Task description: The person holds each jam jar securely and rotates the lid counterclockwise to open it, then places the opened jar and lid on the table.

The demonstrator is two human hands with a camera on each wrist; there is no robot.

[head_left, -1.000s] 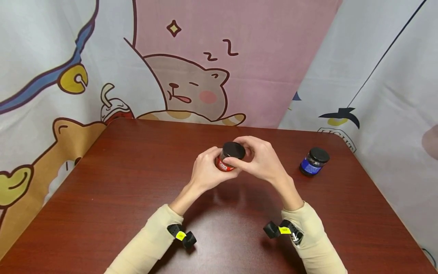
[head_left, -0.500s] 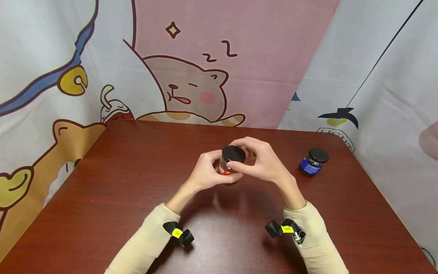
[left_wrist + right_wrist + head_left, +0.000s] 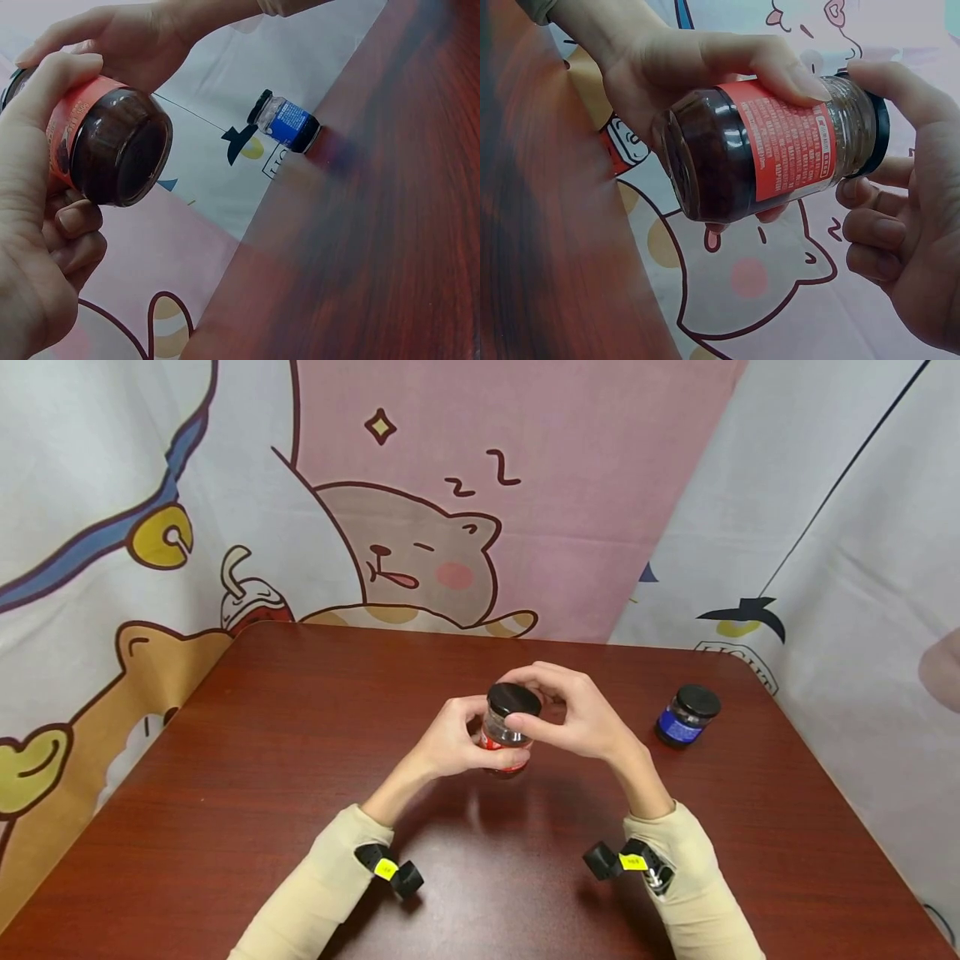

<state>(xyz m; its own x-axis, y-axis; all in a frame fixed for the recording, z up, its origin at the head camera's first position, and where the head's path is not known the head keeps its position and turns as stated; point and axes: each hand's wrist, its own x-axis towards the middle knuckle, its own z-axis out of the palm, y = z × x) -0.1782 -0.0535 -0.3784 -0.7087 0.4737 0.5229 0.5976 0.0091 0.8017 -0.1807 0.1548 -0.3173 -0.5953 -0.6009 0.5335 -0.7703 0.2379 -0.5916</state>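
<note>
Red-labelled jar (image 3: pixel 497 729), held above the table (image 3: pixel 300 735).
From afar, I saw the left hand (image 3: pixel 453 743) at 9 o'clock grip it, apparently for steadiness; the right hand (image 3: pixel 579 712) at 3 pinched its lid (image 3: pixel 513 698).

Head view looks down; 2 close wrist views share the red-labelled jar (image 3: pixel 787 146).

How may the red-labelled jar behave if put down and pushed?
The red-labelled jar looks like glass, so probably stiff but breakable. Its lower part appears dark and filled, so it may feel heavy. On its broad base it may slide upright; on its side, its round body could roll.
</note>
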